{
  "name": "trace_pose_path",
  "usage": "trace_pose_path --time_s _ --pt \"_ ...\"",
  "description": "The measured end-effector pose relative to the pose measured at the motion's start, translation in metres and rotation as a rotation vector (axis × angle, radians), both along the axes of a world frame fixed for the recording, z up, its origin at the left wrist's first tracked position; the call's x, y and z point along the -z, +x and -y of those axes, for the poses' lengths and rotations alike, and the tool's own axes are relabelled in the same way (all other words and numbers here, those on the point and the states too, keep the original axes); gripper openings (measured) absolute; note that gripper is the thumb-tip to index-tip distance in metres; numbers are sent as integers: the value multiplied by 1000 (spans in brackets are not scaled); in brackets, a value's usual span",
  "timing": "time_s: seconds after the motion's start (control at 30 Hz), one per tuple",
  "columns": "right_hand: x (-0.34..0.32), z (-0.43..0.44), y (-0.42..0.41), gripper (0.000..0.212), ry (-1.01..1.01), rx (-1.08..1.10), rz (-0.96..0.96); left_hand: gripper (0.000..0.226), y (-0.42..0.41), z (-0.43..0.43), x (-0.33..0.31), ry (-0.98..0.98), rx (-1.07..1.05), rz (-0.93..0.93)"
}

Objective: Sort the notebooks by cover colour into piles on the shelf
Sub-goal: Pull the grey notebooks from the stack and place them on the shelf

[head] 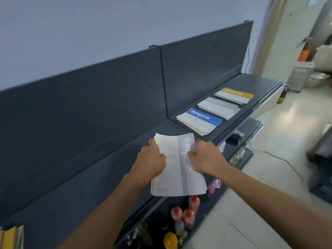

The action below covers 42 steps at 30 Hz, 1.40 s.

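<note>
At the shelf's (89, 186) front edge, both hands are clamped on the grey-banded stack (179, 177). The left hand (152, 159) curls round its left edge and the right hand (206, 157) grips the right edge, over the band. The long axis runs away from the person, title end far, near end overhanging the lip. It looks like a sorted batch in transit. Beyond lie the blue pile (199, 121), grey pile (218, 107) and yellow pile (233, 96). The next move is probably past blue and onto grey, likely turning to match.

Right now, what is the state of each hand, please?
Left hand: grips the left edge of the grey-striped notebook stack.
Right hand: grips the right edge of the same stack.
</note>
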State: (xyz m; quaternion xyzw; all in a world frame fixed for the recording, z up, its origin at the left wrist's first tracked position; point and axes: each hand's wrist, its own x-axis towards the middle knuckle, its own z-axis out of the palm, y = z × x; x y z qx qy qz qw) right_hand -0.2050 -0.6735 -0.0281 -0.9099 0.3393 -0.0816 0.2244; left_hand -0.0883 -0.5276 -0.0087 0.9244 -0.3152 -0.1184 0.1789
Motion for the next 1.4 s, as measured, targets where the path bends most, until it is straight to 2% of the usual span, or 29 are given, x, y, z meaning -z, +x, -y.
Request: trace_pose_path --time_s 0.27,0.47,0.67,0.87,1.1,1.4 --pt "2 114 -52 29 66 135 -18 40 -31 127 2 0 123 -59" --pt "-7 185 -82 29 120 209 -33 51 -39 215 5 -41 238 -92" --pt "-7 256 -103 26 136 337 -52 33 -49 308 9 -53 366 -75" --pt "-8 350 -105 24 106 422 -84 33 -46 411 8 -84 447 -106" --pt "4 430 -111 21 125 485 -74 43 -48 494 14 -70 497 -137" --pt "5 541 -135 30 151 519 -8 41 -71 611 18 -84 479 -83"
